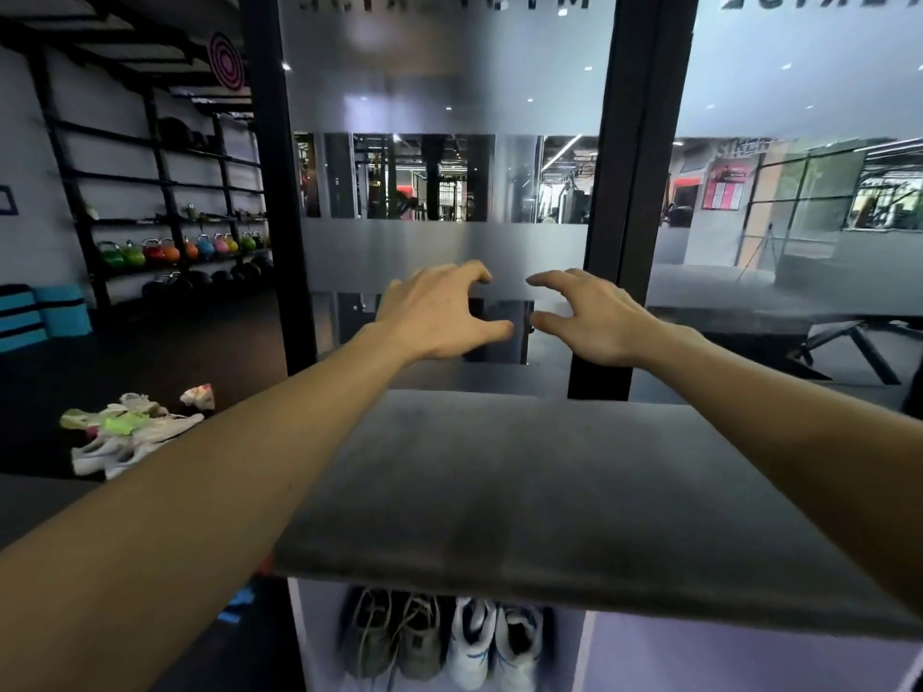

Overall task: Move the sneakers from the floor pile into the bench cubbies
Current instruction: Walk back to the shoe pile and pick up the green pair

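A pile of white and neon-green sneakers (127, 432) lies on the dark floor at the left. The bench (524, 491) has a grey padded top right below me. In its left cubby stand a grey pair (394, 636) and a white-and-blue pair (494, 641), toes toward me. The right cubby (724, 661) looks empty as far as it shows. My left hand (439, 312) and my right hand (594, 317) are stretched out above the bench's far edge, fingers curled apart, holding nothing.
A frosted glass wall with black posts (634, 192) stands directly behind the bench. At the left, a black rack (170, 242) holds coloured kettlebells, with blue mats (40, 317) beside it. Dark open floor lies between the rack and the sneaker pile.
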A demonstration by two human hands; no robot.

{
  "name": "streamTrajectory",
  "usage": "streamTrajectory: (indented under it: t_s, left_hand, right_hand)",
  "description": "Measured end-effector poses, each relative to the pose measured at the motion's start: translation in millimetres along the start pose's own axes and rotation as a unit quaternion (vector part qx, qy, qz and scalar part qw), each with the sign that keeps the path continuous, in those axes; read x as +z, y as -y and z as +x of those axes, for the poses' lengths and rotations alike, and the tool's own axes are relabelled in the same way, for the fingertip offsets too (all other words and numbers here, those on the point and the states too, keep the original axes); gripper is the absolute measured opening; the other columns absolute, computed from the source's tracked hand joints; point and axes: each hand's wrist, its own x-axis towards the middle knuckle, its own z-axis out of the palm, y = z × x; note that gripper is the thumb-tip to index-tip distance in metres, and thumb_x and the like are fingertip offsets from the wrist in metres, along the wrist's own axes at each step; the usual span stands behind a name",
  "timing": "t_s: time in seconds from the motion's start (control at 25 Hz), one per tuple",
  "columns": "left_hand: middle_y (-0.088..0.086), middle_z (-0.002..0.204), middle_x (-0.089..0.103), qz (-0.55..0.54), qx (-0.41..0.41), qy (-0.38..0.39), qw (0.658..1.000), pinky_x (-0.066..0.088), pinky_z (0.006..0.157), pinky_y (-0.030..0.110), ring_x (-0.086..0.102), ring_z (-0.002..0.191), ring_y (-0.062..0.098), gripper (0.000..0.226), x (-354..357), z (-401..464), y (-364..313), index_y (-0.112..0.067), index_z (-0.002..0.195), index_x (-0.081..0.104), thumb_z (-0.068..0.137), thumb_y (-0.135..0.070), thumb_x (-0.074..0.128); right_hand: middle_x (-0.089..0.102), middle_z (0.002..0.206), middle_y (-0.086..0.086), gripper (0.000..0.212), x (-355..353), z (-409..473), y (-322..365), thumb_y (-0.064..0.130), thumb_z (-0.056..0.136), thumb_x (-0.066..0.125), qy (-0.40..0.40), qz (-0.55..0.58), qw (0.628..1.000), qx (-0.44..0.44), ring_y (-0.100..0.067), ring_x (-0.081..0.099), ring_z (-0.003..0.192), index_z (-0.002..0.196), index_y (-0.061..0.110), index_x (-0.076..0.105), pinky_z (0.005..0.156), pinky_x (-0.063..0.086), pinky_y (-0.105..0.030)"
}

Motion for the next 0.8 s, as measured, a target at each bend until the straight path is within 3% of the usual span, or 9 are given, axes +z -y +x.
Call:
streamTrajectory:
  t_s: [0.16,0.4,0.6,0.8]
  left_hand:
    - [-0.003,0.138,0.049,0.039,-0.009,0.019,0.999,0.036,0.094,0.048,0.046,0.122,0.027,0.077,-98,55,-9,-0.04,0.132,0.041,0.067,-0.079,0.051]
    - [-0.004,0.135,0.051,0.033,0.013,-0.006,0.999,0.04,0.09,0.044,0.051,0.118,0.025,0.077,-298,112,-44,-0.038,0.132,0.042,0.068,-0.078,0.052]
    - [-0.004,0.138,0.049,0.036,0.026,-0.021,0.999,0.039,0.089,0.041,0.049,0.121,0.024,0.075,-450,123,-81,-0.04,0.131,0.042,0.068,-0.078,0.053]
    - [-0.009,0.135,0.051,0.015,0.036,-0.055,0.998,0.04,0.087,0.038,0.05,0.119,0.02,0.067,-547,99,-119,-0.04,0.128,0.045,0.07,-0.071,0.057]
  right_hand:
    - [0.041,0.144,-0.005,0.054,-102,53,16,0.04,0.091,0.05,-0.005,0.001,1.0,0.013,-0.027,0.038,0.131,0.141,0.028,0.036,0.106,0.031,-0.051]
    - [0.046,0.138,-0.006,0.053,-294,99,76,0.044,0.089,0.05,-0.027,0.011,1.0,0.01,-0.028,0.044,0.125,0.139,0.029,0.039,0.104,0.034,-0.053]
    - [0.043,0.142,-0.005,0.052,-440,101,135,0.044,0.089,0.049,-0.051,0.018,0.998,0.021,-0.027,0.042,0.128,0.138,0.03,0.04,0.106,0.033,-0.05]
    - [0.044,0.143,-0.004,0.052,-528,76,177,0.045,0.089,0.05,-0.072,0.022,0.997,0.009,-0.026,0.042,0.129,0.138,0.03,0.04,0.105,0.034,-0.048]
